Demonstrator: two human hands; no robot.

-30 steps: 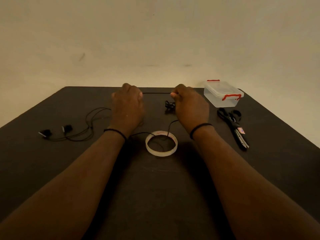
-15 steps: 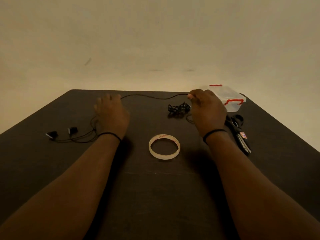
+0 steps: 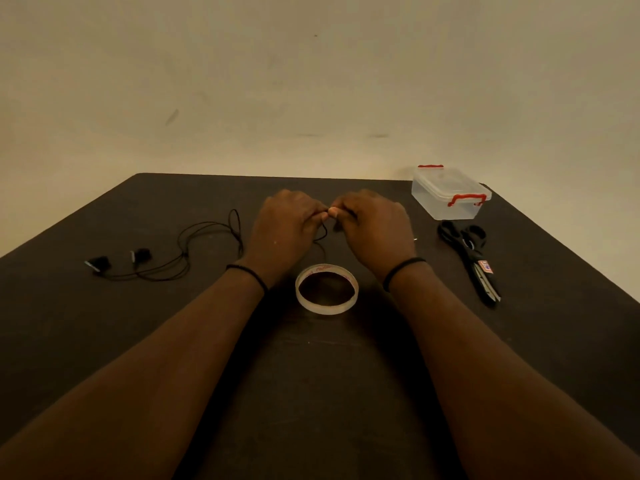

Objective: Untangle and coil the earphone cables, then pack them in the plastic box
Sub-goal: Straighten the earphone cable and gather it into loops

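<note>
My left hand (image 3: 284, 227) and my right hand (image 3: 374, 226) meet at the middle of the dark table (image 3: 104, 334), fingertips close together, each pinching the black earphone cable (image 3: 324, 233). A short loop of it hangs between them. The rest of the cable (image 3: 207, 237) runs off to the left in loose loops and ends at two earbuds (image 3: 119, 259). The clear plastic box (image 3: 450, 197) with red clips stands shut at the far right corner. The tangled clump seen earlier is hidden behind my right hand.
A ring of clear tape (image 3: 327, 289) lies just in front of my wrists. Black scissors (image 3: 471, 258) lie at the right, between the box and the table's right edge. A plain wall stands behind the table.
My hands, which had spread wide apart with the cable stretched between them, have come back together at the table's middle. The cable now hangs slack in a small loop.
</note>
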